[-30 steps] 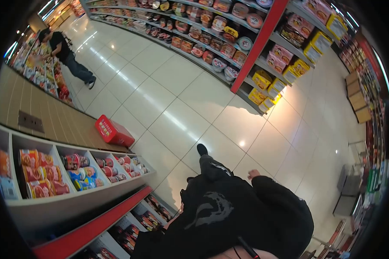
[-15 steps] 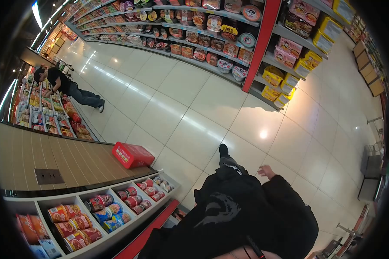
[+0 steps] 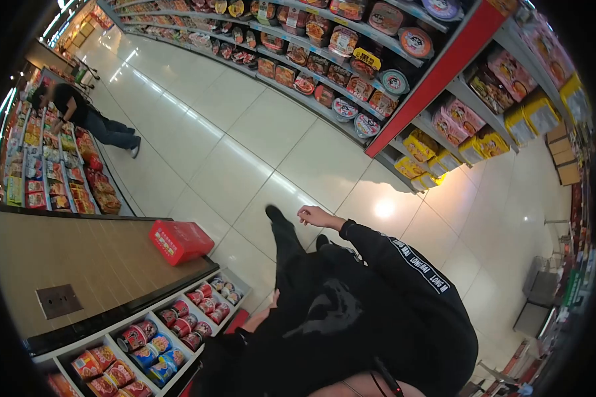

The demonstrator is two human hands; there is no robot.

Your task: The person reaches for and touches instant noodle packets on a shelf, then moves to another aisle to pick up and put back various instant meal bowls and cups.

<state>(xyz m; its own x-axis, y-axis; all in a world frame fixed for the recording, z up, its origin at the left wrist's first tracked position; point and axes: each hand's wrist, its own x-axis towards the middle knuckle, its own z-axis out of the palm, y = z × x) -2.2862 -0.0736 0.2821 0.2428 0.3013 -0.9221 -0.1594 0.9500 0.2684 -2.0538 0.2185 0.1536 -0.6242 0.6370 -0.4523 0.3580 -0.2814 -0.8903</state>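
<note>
My right hand [image 3: 316,216] reaches out over the tiled floor beyond a black sleeve with white lettering; its fingers are loosely curled and what they hold, if anything, cannot be made out. Low on the other side, part of my left hand [image 3: 273,299] shows beside my dark clothes, near the low shelf of cup noodles [image 3: 169,352]; its fingers are too hidden to read. My black shoe [image 3: 273,211] is on the floor in mid-view, and the second shoe is partly hidden.
A red box [image 3: 181,242] sits on the wooden counter [image 3: 122,255]. Tall noodle shelves with a red end post [image 3: 437,76] stand across the aisle. A person in dark clothes [image 3: 89,118] leans over a display at the left. Grey baskets [image 3: 538,301] are at the right.
My right arm has swung forward and left, showing the sleeve lettering. One leg has stepped forward. Part of my left hand has come into view. The view has shifted closer to the tall shelves.
</note>
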